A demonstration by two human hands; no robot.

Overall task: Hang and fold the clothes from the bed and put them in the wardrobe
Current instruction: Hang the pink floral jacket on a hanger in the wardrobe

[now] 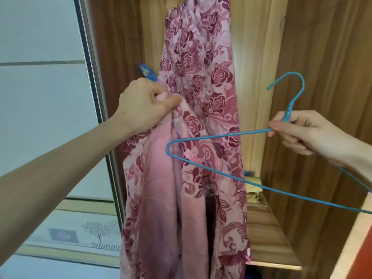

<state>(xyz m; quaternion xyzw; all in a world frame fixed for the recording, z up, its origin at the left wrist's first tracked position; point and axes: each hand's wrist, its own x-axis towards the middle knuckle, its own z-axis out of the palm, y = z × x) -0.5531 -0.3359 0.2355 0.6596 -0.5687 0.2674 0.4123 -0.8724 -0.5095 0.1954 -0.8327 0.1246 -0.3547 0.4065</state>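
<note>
1. Your left hand (141,106) is clamped on a bunched fold of the pink floral garment (203,101), thumb pressed over the cloth at its upper edge, holding it up in front of the open wardrobe (314,57).
2. Your right hand (308,133) pinches the blue wire hanger (211,137) just below its hook, fingers curled round the wire. The hanger's near shoulder tip lies across the front of the garment; from this view it cannot be told whether it is inside the cloth.
3. The garment hangs full length from above the frame's top edge. What holds its top is out of view, so you cannot count it as hung.
4. Judgement on progress: hanging of this piece is under way, not complete. The hanger must still be threaded into the garment and its hook set on a rail. No rail is visible.
5. A blue clip or second hanger (148,74) shows behind your left hand. Something folded and yellowish (253,190) lies on the wardrobe shelf (267,234); what it is cannot be told.
6. The bed and any remaining clothes are out of view; the remaining work cannot be assessed.
7. Writing: a small pink tag (191,156) sits on the garment's lining. Its marking is too blurred to read. No brand is legible.
</note>
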